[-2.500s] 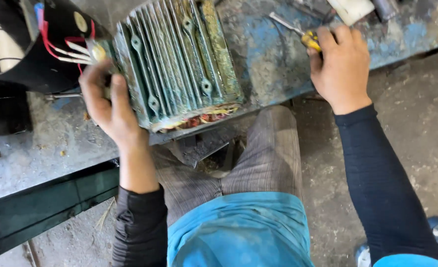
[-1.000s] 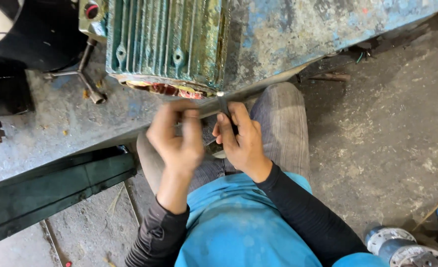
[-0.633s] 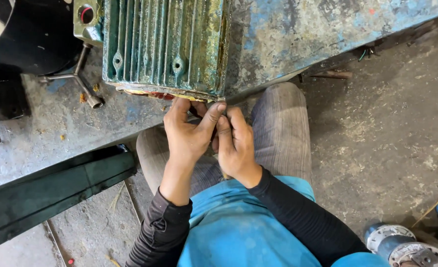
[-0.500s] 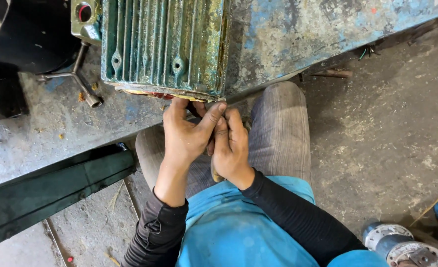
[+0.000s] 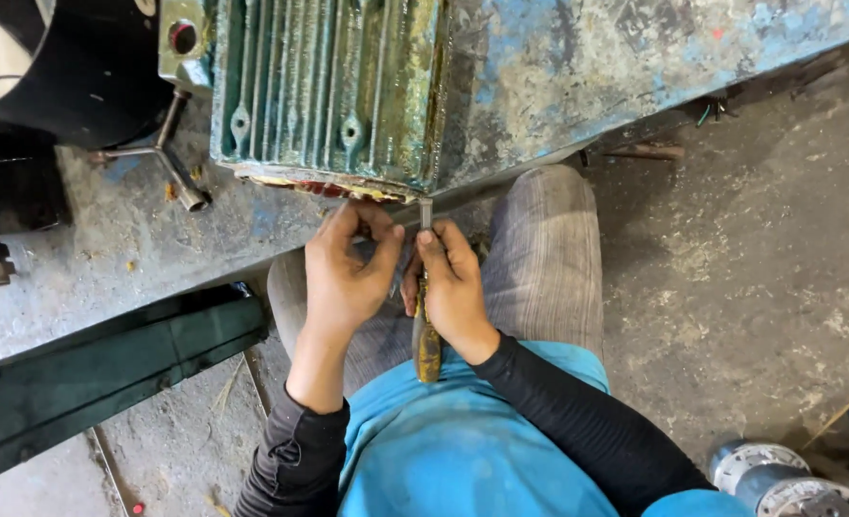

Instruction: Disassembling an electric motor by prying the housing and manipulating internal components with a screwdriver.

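Observation:
A green finned motor housing [image 5: 324, 91] lies on a worn blue workbench [image 5: 577, 67], its open end with reddish windings facing me. My right hand [image 5: 455, 287] grips a screwdriver [image 5: 426, 335] with a dirty yellow handle, the shaft pointing up at the housing's lower edge. My left hand [image 5: 348, 273] sits close beside it, fingers pinched near the screwdriver tip just below the housing's rim. Both hands hover over my lap.
A black round part [image 5: 51, 67] and a metal T-shaped wrench [image 5: 170, 163] lie at the bench's left. A dark green beam [image 5: 99, 383] runs below the bench. Round metal motor parts [image 5: 779, 474] sit on the concrete floor at the lower right.
My right hand left the bench's right side and came to my lap with the screwdriver. Both hands then rose together to the housing's lower edge.

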